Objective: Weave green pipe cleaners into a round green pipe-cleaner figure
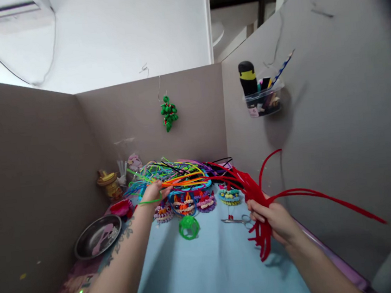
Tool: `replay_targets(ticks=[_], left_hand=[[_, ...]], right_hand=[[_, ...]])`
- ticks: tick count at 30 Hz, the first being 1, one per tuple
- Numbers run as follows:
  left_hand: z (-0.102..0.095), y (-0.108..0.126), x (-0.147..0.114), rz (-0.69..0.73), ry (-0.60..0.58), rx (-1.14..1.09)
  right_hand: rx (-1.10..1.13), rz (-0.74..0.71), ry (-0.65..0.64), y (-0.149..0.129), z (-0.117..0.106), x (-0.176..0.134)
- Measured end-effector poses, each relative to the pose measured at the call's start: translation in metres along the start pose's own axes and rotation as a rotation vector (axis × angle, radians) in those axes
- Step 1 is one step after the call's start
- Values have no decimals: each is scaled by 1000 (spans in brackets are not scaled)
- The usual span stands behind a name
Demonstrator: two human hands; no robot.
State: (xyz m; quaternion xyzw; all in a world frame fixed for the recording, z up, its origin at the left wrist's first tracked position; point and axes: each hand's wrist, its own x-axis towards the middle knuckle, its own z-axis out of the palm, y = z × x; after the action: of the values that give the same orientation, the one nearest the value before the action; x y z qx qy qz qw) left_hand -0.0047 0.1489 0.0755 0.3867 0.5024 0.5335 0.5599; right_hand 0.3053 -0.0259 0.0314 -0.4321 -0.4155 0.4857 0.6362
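Note:
My right hand (267,213) is closed around a thick bundle of red pipe cleaners (251,182). Their long ends fan out left over the table and right toward the partition, with short ends hanging below the fist. My left hand (156,192) reaches to the back of the table, its fingers around several orange pipe cleaners (188,180). Behind it lies a heap of mixed-colour pipe cleaners (159,169) in a blue-rimmed tray (204,184). A green loop (151,201) crosses my left wrist. Several striped fuzzy pieces (184,205) sit in front of the tray.
Scissors (236,220) and a round green openwork piece (189,227) lie on the blue cloth (208,266). A metal bowl (83,240) and a yellow-brown cup (110,185) stand left. A plastic tool box (264,102) hangs on the right partition; a green ornament (168,113) hangs behind.

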Motion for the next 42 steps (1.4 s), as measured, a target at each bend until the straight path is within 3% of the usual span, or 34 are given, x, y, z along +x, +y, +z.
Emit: replay_targets(ticks=[4,7,10,12,15,17,20,24,29,37,42], left_hand=[[-31,12,7,-1,99,364],[-50,20,8,135,188,544],[-57,26,5,286,245,672],[-53,26,2,436,200,873],[-38,21,3,672,-22,1242],[-24,16,7,718,-159,1386],[-4,7,19,665,-205,1514],[11,-3,37,599,-214,1549],[11,-4,45,568,-221,1527],[-20,27,53,574,-51,1318],[-41,35,57,534,-69,1145]], right_hand=[[-12,20,13,1,-5,-1],[-15,27,25,2,-7,-1],[-14,39,20,4,-8,-1],[-16,42,7,5,-8,-1],[0,45,-3,6,-9,0],[15,48,1,6,-8,-1],[14,56,1,4,-5,-2],[5,75,12,1,-1,-5],[-13,67,20,3,-4,-5],[-6,94,33,4,-7,-4],[-1,80,25,3,-6,-4]])
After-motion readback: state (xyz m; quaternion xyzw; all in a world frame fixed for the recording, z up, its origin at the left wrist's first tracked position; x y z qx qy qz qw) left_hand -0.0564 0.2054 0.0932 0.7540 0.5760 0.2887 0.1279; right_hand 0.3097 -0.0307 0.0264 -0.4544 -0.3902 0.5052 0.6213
